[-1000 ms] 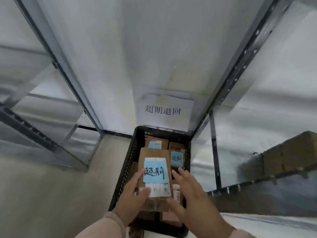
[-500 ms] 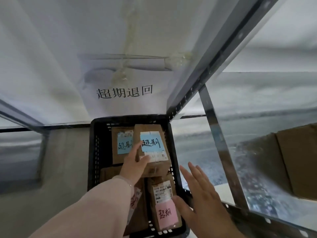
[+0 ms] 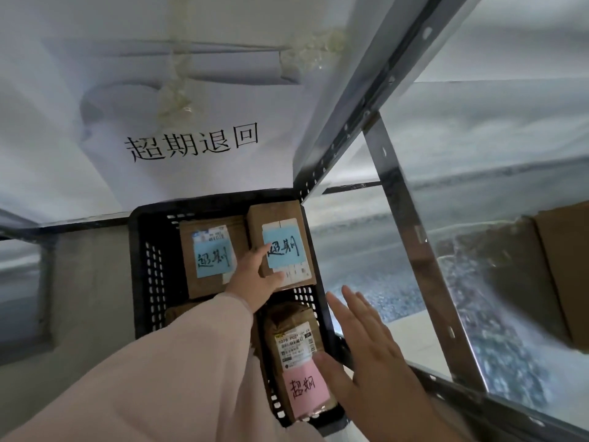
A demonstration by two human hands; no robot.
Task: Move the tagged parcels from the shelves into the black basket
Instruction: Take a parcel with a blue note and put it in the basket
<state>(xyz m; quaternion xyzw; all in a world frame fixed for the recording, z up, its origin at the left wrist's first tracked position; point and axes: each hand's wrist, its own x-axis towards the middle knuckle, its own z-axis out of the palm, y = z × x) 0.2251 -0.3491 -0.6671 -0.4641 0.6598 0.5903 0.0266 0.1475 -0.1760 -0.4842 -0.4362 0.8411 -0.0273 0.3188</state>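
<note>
The black basket (image 3: 141, 250) stands on the floor against the wall and holds brown cardboard parcels. One parcel with a blue tag (image 3: 208, 255) lies at its far left. A second blue-tagged parcel (image 3: 282, 232) sits in the far right corner, and my left hand (image 3: 255, 283) grips its near left corner, thumb on the label. Nearer to me lies a parcel with a pink tag (image 3: 301, 368). My right hand (image 3: 369, 355) hovers flat over the basket's right rim, fingers spread, holding nothing.
A white paper sign (image 3: 191, 143) with black characters hangs on the wall above the basket. A metal shelf upright (image 3: 411, 250) rises just right of the basket. Blurred cardboard boxes (image 3: 561, 269) sit on the right-hand shelf. Another brown parcel (image 3: 180, 311) peeks out beside my left sleeve.
My right hand let go of the blue-tagged parcel and drew back, opening flat. My left hand carried that parcel down into the basket's far right corner.
</note>
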